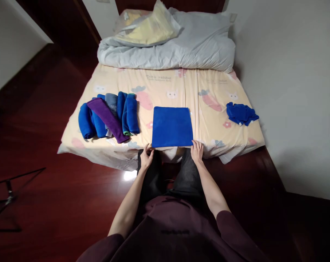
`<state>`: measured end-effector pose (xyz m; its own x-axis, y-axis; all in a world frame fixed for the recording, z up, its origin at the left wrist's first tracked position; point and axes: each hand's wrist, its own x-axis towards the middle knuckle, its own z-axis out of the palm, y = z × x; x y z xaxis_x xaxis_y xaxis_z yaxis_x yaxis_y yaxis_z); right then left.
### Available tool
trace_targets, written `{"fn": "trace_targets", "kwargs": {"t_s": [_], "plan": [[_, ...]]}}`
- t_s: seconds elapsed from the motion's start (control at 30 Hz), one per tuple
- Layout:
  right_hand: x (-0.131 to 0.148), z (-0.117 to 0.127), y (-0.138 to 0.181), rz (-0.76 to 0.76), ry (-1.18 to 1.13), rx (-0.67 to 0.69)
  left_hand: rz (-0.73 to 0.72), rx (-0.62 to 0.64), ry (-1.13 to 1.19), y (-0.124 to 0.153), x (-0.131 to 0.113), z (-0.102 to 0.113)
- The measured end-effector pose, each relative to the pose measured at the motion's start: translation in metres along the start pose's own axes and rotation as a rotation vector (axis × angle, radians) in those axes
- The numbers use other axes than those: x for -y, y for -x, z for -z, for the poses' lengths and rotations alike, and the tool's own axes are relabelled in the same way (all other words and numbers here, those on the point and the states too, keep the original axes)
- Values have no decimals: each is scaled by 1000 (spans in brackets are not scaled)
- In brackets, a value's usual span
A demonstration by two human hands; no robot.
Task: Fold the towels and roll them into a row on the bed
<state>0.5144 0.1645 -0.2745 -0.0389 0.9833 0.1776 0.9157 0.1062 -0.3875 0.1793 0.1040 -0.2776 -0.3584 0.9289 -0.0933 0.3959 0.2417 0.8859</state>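
A blue towel (172, 126), folded into a flat square, lies at the front edge of the bed. Beside its near left corner is my left hand (146, 157), thumb and fingers a little apart. My right hand (197, 151) pinches the near right corner, its fingers close together on the edge. To the left, several rolled towels lie side by side: blue ones (86, 122), a grey one (112, 103) and a purple one (109, 120) slanted across the top. A crumpled blue cloth (241, 113) rests on the right part of the bed.
The bed (170, 85) has a cream sheet with carrot and cat prints. A grey quilt (203, 40) and a yellow bundle in a clear bag (151, 29) lie at its head. Black stand legs (9, 198) are on the dark red floor at left; a wall rises at right.
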Motion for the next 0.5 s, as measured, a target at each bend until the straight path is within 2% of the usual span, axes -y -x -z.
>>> {"fn": "trace_targets", "kwargs": {"t_s": [0.13, 0.37, 0.5], "plan": [[2, 2, -6, 5, 13, 23, -107, 35, -27, -6, -2, -6], [0, 5, -16, 128, -34, 50, -178, -86, -138, -22, -2, -17], [-7, -3, -23, 207, -102, -8, -377, -152, -117, -35, 6, -23]]}}
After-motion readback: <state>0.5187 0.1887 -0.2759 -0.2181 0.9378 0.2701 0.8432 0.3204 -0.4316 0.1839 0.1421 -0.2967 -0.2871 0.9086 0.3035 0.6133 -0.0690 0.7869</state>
